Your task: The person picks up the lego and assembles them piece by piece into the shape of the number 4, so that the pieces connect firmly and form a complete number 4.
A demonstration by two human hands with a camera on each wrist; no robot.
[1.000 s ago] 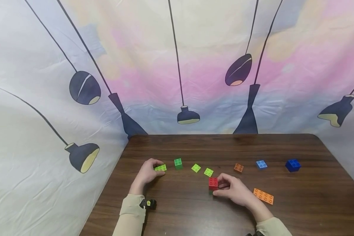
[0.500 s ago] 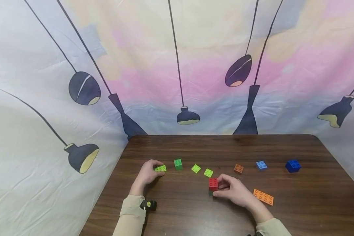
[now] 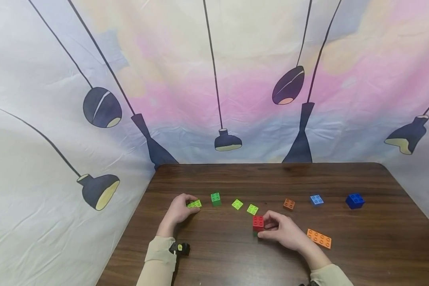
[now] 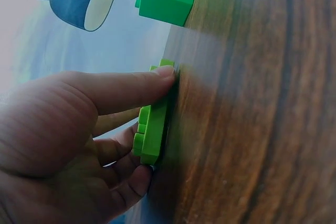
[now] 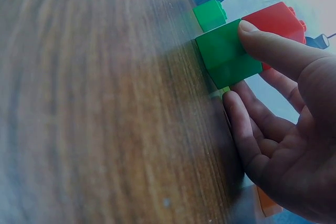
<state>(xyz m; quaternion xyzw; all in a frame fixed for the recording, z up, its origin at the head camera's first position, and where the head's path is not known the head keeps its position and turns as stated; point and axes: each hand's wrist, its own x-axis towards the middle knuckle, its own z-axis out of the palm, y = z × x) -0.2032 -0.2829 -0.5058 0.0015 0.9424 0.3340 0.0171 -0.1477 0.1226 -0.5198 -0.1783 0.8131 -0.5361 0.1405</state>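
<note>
At the left of the table my left hand (image 3: 178, 209) pinches a flat lime-green toy brick (image 4: 155, 129) between thumb and fingers, low against the tabletop. The thumb covers part of its side in the left wrist view. Nearer the middle, my right hand (image 3: 284, 231) grips a two-brick stack: a red brick (image 3: 258, 222) on top of a green brick (image 5: 228, 53). Its thumb lies across the seam between them, and the stack stands upright at the table surface. A separate green brick (image 3: 215, 199) stands just right of my left hand.
Two small lime plates (image 3: 237, 204) lie behind the stack. Farther right are a brown brick (image 3: 289, 204), a light blue one (image 3: 316, 200) and a dark blue one (image 3: 355, 201). A long orange brick (image 3: 319, 238) lies beside my right wrist. A printed cloth hangs behind the table (image 3: 214, 258).
</note>
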